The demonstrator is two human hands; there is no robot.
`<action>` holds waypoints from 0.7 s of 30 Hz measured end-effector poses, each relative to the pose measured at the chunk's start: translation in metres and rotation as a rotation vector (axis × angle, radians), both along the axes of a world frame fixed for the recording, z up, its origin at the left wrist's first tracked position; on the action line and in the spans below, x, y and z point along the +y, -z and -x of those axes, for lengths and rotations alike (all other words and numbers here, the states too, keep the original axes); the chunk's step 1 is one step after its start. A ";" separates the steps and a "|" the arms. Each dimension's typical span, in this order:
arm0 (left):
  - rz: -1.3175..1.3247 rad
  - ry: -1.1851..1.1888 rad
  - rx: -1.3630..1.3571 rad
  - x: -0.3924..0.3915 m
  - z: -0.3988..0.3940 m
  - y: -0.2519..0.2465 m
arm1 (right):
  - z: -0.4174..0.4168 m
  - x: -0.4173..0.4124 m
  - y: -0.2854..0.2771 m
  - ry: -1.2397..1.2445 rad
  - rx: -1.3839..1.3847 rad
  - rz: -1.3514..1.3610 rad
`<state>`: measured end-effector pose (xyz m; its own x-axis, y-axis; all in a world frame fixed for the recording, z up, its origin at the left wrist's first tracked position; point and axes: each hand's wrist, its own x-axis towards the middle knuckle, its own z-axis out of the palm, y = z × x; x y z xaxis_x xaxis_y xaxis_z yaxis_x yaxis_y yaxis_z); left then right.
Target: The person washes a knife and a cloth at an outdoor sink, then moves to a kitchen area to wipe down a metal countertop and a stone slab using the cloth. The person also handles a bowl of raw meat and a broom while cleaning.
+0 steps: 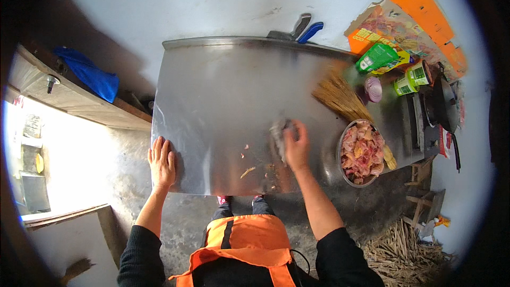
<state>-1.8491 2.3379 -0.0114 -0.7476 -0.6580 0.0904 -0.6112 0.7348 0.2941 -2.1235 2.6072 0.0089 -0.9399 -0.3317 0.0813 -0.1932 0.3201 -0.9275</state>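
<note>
A stainless steel table (223, 99) stretches before me. My left hand (161, 163) lies flat on its left edge, fingers apart and holding nothing. In my right hand (297, 147), blurred by motion, is a grey cloth (279, 137) pressed to the tabletop right of the middle. Small food scraps (248, 172) lie on the metal between my hands, nearer the front edge. To the right of my right hand stands a metal bowl (340, 163) full of cut raw meat pieces (363, 149). A straw whisk broom (342, 95) lies just behind the bowl.
Beyond the broom are a red onion (373, 89), a green pouch (376, 57) and green-labelled tubs (414, 77). Two knife handles, one black (301, 26), one blue (310, 32), stick up behind the back rim. A dark pan (440, 103) is at the right. Dry stalks (398, 247) lie on the floor.
</note>
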 end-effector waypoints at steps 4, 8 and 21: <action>0.016 0.009 0.011 0.002 0.002 0.000 | 0.035 0.044 -0.004 0.254 0.317 -0.612; 0.017 0.034 0.026 0.004 0.000 -0.005 | 0.072 0.058 0.017 0.223 0.418 -0.914; 0.005 0.103 0.122 -0.006 -0.009 0.009 | -0.039 0.008 -0.016 -0.118 0.376 -0.244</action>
<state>-1.8402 2.3318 -0.0202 -0.7941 -0.5781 0.1879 -0.4928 0.7932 0.3578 -2.0848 2.6149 0.0246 -0.8144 -0.4868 0.3158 -0.5504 0.4758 -0.6861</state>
